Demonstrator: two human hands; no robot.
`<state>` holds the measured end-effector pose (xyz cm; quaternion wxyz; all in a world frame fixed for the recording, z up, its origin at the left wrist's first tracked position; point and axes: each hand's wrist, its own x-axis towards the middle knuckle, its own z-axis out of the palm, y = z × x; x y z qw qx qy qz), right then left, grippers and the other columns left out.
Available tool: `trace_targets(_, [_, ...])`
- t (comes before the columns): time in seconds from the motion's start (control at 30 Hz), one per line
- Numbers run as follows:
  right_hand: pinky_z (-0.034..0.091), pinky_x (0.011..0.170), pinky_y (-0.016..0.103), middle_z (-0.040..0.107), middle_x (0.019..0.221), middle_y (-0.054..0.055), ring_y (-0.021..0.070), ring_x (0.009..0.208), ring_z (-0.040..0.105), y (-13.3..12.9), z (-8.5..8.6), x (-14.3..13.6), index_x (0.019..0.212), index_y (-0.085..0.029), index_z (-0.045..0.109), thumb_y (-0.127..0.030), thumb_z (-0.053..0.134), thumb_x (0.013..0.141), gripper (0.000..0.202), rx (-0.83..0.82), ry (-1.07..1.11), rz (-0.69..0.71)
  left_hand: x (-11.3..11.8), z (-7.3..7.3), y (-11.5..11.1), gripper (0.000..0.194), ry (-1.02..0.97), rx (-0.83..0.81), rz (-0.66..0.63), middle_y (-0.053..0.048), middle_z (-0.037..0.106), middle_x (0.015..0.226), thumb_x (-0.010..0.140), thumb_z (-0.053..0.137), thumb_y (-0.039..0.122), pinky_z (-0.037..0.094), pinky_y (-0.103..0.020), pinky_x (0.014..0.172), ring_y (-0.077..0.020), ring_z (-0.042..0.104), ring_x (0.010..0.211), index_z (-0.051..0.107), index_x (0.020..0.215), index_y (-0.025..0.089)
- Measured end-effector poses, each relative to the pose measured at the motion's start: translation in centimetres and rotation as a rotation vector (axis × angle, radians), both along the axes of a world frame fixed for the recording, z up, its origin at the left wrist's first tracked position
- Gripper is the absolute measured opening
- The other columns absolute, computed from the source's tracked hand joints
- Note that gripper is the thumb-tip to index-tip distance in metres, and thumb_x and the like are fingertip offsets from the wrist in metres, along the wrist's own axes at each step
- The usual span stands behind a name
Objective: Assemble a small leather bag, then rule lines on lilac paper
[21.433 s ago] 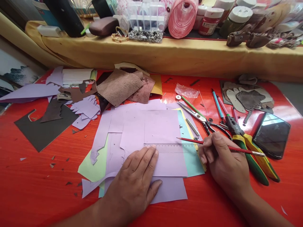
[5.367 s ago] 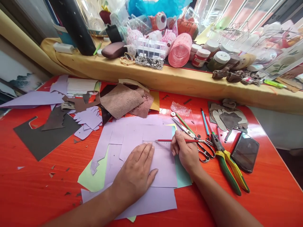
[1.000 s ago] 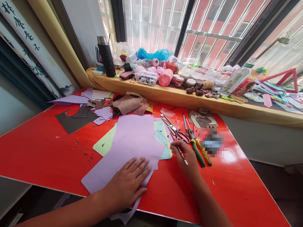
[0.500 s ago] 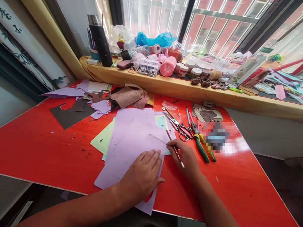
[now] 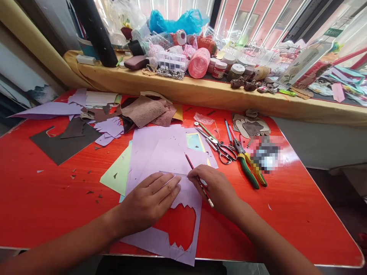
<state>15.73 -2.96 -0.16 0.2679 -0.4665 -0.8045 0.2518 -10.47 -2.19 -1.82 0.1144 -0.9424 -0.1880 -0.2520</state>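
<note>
My left hand (image 5: 151,196) lies flat on a purple paper sheet (image 5: 194,196), fingers stretched out and close together. Just ahead of its fingertips runs a thin straight edge, seemingly a clear ruler (image 5: 172,173), mostly hidden by the hand. In my right hand (image 5: 215,185) is a dark red pencil (image 5: 189,162), tilted, its point towards the paper and its white end towards me. I cannot tell whether the point touches. The sheet has a large jagged-edged cut-out, and red tabletop shows through it. More purple paper (image 5: 155,139) lies beyond, over green paper (image 5: 116,172).
Right of the paper lie scissors (image 5: 219,147), green-and-yellow pliers (image 5: 249,170) and coloured pencils (image 5: 228,131). Brown leather-like pieces (image 5: 145,110) and black sheet scraps (image 5: 61,143) lie at the back left of the red table (image 5: 51,206). Jars (image 5: 220,70) and craft items crowd the windowsill.
My left hand has shifted left, uncovering the cut-out in the sheet. The ruler now sits ahead of the left fingertips. My right hand has moved slightly left with the pencil, and the view has dipped.
</note>
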Motion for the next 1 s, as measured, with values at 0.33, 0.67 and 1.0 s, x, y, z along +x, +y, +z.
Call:
trace_targets(0.33, [0.051, 0.084, 0.037, 0.078, 0.103, 0.01, 0.0241, 0.093, 0.068, 1.9, -1.7, -0.1, 0.108, -0.023, 0.071, -0.021, 0.051, 0.109, 0.02, -0.01, -0.032, -0.002, 0.8, -2.0, 1.7, 0.03, 0.067, -0.139, 0.066, -0.02, 0.07, 0.142, 0.106, 0.055, 0.013, 0.057, -0.049, 0.105, -0.0334, 0.068, 0.128, 0.068, 0.132, 0.006])
trace_targets(0.67, [0.053, 0.084, 0.036, 0.078, 0.107, 0.009, 0.0243, 0.095, 0.07, 2.0, -1.5, 0.1, 0.116, -0.021, 0.07, -0.009, 0.053, 0.098, 0.027, -0.066, -0.027, 0.093, 0.8, -2.2, 1.5, 0.035, 0.036, -0.162, 0.048, -0.018, 0.069, 0.145, 0.105, 0.051, 0.007, 0.052, -0.049, 0.112, -0.0317, 0.063, 0.135, 0.068, 0.135, 0.008])
trace_targets(1.0, [0.051, 0.074, 0.031, 0.074, 0.091, 0.006, 0.0207, 0.08, 0.07, 2.8, -0.5, 1.6, 0.104, -0.021, 0.069, -0.017, 0.057, 0.106, 0.014, 0.095, 0.094, -0.114, 1.2, -2.3, 1.1, 0.036, 0.083, -0.158, 0.081, -0.015, 0.072, 0.142, 0.108, 0.048, 0.011, 0.056, -0.047, 0.103, -0.0306, 0.069, 0.123, 0.068, 0.137, 0.006])
